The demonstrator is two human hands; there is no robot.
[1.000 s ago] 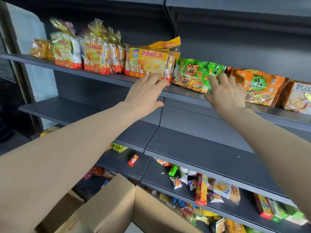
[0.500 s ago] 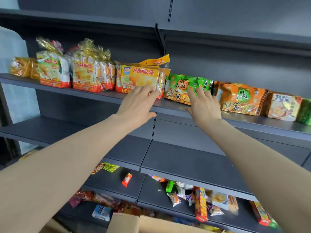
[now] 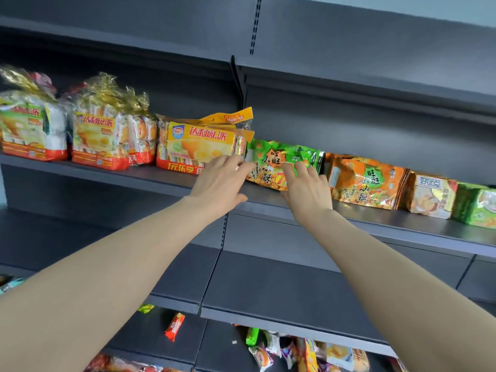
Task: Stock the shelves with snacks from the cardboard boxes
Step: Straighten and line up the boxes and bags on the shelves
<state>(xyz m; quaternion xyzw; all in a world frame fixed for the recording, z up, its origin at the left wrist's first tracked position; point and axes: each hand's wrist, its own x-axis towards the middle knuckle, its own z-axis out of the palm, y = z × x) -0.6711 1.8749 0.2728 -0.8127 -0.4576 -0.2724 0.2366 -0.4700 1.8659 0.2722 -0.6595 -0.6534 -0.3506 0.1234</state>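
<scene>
A green snack bag (image 3: pixel 271 159) leans on the dark upper shelf (image 3: pixel 402 226), between a yellow cake pack (image 3: pixel 200 145) and an orange snack bag (image 3: pixel 367 181). My left hand (image 3: pixel 218 182) reaches up with straight fingers, its fingertips against the green bag's left edge and the cake pack's lower front. My right hand (image 3: pixel 306 187) lies flat on the green bag's lower right front, fingers extended. No cardboard box shows in the head view.
Further cake bags (image 3: pixel 107 135) fill the shelf's left part; a beige pack (image 3: pixel 429 194) and a green pack (image 3: pixel 477 208) stand at the right. The middle shelf (image 3: pixel 281 288) below my arms is bare. Small loose snacks (image 3: pixel 174 322) lie on the lower shelves.
Both hands moved toward each other onto the green bag. The view tilted up, and the cardboard box dropped out of sight.
</scene>
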